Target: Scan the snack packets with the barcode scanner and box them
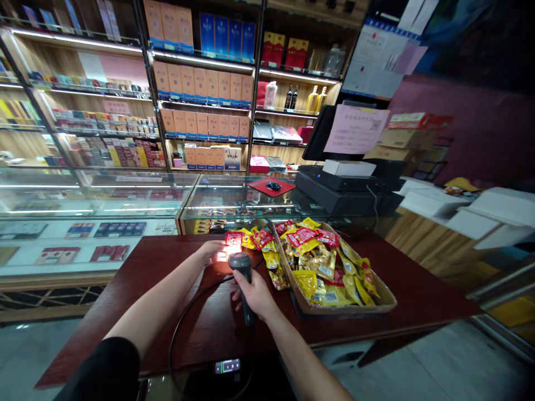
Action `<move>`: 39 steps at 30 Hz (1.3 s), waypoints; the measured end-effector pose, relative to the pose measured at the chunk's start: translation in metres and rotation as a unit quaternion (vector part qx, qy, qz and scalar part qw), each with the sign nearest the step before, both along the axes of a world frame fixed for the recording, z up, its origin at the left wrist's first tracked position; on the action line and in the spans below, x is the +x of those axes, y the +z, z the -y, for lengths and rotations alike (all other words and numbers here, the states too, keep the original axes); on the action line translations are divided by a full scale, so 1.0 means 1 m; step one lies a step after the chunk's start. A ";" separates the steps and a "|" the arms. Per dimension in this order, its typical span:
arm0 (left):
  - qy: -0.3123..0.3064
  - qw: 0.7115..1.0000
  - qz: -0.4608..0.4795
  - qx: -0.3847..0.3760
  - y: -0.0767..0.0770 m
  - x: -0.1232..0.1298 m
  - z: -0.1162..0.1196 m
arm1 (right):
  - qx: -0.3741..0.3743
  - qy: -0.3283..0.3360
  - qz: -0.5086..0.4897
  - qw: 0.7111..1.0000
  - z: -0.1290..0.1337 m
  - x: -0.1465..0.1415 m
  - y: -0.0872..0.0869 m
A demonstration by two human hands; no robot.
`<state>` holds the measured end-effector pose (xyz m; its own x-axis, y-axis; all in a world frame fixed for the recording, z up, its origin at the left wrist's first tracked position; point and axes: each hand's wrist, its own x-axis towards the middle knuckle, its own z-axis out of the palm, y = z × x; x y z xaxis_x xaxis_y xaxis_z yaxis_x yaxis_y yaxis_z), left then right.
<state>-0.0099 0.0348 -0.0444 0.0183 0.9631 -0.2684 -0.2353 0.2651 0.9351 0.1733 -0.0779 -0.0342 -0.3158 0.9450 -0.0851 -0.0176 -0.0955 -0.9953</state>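
While my right hand [257, 295] grips the scanner [239, 260], aligned twelve-to-six, my left hand [210, 253] holds the red packet [233, 239] toward the scanner's eleven o'clock.

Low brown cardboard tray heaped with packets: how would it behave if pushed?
The low brown cardboard tray would probably slide rather than tip: it looks wide and shallow. Its shiny yellow, red and gold packets might spill, being heaped to its rim.

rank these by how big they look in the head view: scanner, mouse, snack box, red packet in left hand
1. Snack box
2. Scanner
3. Red packet
4. Mouse, though it sits farther back
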 end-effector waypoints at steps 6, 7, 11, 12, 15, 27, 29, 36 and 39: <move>-0.014 0.998 0.011 -0.064 0.016 0.005 0.007 | 0.030 -0.057 0.013 0.998 -0.005 0.013 0.016; -0.024 0.998 0.015 -0.061 0.021 0.009 0.009 | 0.060 -0.086 0.023 0.994 -0.007 0.019 0.023; -0.063 0.996 0.030 -0.051 0.048 0.038 0.019 | 0.162 -0.201 0.027 0.966 -0.014 0.048 0.048; -0.078 0.995 0.033 -0.045 0.055 0.050 0.021 | 0.157 -0.219 0.017 0.963 -0.015 0.056 0.052; -0.132 0.991 0.036 -0.006 0.070 0.094 0.023 | 0.116 -0.250 -0.012 0.961 -0.016 0.081 0.062; -0.109 0.952 -0.197 0.206 0.053 0.235 -0.015 | 0.126 -0.354 0.027 0.926 -0.016 0.180 0.079; -0.088 0.929 -0.258 0.252 0.052 0.239 -0.014 | 0.148 -0.353 0.053 0.922 -0.018 0.185 0.073; -0.114 0.875 -0.382 0.275 0.055 0.217 -0.015 | 0.237 -0.369 0.140 0.888 -0.022 0.177 0.074; -0.070 0.819 -0.478 0.309 0.047 0.185 -0.031 | 0.248 -0.351 0.130 0.894 -0.019 0.166 0.081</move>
